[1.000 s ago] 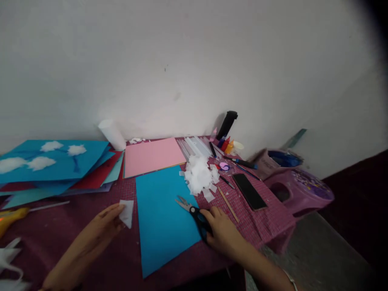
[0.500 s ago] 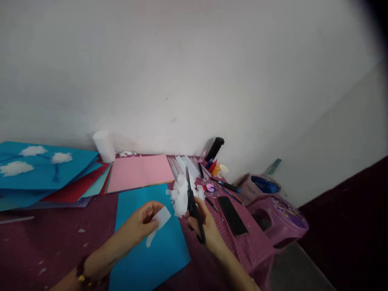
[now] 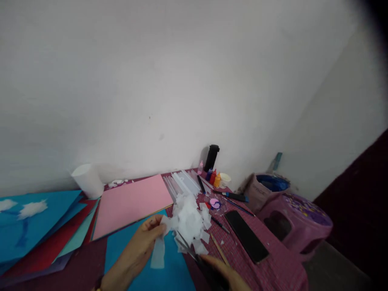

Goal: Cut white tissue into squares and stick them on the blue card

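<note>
A strip of thin white paper (image 3: 158,254) hangs from my left hand (image 3: 145,242), pinched between thumb and fingers above the blue sheet (image 3: 178,268). My right hand (image 3: 226,275), low in the view, is closed round black-handled scissors (image 3: 209,271). Their blades are slightly apart and point up and left, toward the strip but not touching it. Just behind the blades lies a heap of cut white paper pieces (image 3: 190,218). The lower part of my right hand is cut off by the frame's bottom edge.
Pink paper (image 3: 133,204) and a white roll (image 3: 88,181) stand behind. Painted blue sheets (image 3: 57,206) lie left. To the right are a phone (image 3: 247,236), a pencil (image 3: 220,249), paint bottles (image 3: 213,176), a cutter (image 3: 232,196) and a pink stool (image 3: 281,226).
The view has shifted, and the scissors have swung from upright to pointing up-left, lower in the picture. The white strip now hangs down from my left hand.
</note>
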`<action>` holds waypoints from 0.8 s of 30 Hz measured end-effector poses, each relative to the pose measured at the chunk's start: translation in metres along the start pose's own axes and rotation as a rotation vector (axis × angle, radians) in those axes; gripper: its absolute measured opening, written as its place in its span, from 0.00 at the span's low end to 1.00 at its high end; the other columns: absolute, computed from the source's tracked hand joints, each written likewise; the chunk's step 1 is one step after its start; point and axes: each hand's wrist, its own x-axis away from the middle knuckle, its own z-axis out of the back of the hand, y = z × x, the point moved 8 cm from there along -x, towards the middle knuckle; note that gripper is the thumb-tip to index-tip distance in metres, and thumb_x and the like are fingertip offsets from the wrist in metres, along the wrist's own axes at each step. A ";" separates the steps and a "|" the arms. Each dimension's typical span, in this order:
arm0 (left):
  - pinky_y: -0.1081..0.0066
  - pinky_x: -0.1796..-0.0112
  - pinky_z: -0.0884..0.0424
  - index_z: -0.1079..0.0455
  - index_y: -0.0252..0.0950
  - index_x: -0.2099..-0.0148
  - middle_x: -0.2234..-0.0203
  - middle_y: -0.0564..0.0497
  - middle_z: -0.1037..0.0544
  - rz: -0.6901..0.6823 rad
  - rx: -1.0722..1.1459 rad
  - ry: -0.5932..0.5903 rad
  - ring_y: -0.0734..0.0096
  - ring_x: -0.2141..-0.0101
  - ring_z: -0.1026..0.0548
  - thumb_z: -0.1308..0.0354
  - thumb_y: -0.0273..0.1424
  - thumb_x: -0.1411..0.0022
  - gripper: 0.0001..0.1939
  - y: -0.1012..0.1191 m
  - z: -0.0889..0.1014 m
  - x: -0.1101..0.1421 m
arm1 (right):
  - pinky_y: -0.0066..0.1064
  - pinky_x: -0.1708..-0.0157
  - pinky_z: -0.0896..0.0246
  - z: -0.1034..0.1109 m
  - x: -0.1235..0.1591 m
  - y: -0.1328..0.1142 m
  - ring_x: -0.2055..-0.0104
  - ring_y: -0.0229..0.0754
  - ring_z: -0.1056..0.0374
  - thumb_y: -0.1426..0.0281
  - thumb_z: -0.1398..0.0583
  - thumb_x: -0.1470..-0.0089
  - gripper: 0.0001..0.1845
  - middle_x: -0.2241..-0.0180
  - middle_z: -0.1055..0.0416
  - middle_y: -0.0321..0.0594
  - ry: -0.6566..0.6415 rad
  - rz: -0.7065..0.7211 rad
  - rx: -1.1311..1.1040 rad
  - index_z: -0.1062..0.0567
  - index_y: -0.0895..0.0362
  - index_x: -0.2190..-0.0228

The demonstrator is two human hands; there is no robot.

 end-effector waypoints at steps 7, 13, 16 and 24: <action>0.73 0.69 0.37 0.31 0.38 0.56 0.70 0.53 0.26 0.074 -0.144 0.011 0.71 0.70 0.30 0.34 0.31 0.58 0.23 -0.019 -0.012 -0.022 | 0.44 0.42 0.49 0.002 -0.013 -0.023 0.42 0.51 0.39 0.64 0.35 0.51 0.33 0.43 0.34 0.44 -0.066 0.023 -0.186 0.34 0.49 0.44; 0.74 0.71 0.40 0.37 0.36 0.46 0.76 0.58 0.31 0.132 -0.278 -0.001 0.75 0.75 0.34 0.37 0.31 0.54 0.31 -0.024 -0.025 -0.034 | 0.45 0.47 0.45 0.008 -0.024 -0.010 0.47 0.53 0.36 0.54 0.36 0.52 0.33 0.53 0.28 0.43 -0.068 0.012 -0.300 0.32 0.49 0.45; 0.73 0.71 0.40 0.38 0.34 0.45 0.78 0.58 0.32 0.138 -0.261 -0.012 0.75 0.75 0.35 0.36 0.30 0.55 0.33 -0.025 -0.033 -0.040 | 0.44 0.49 0.44 0.012 -0.026 -0.004 0.49 0.53 0.37 0.52 0.36 0.53 0.34 0.57 0.28 0.42 -0.037 -0.003 -0.302 0.32 0.50 0.46; 0.73 0.72 0.41 0.35 0.32 0.47 0.78 0.58 0.32 0.165 -0.276 0.003 0.75 0.77 0.34 0.36 0.28 0.58 0.33 -0.038 -0.034 -0.054 | 0.33 0.65 0.44 0.017 -0.029 0.004 0.65 0.41 0.39 0.55 0.34 0.54 0.33 0.63 0.32 0.38 -0.019 -0.025 -0.315 0.31 0.52 0.47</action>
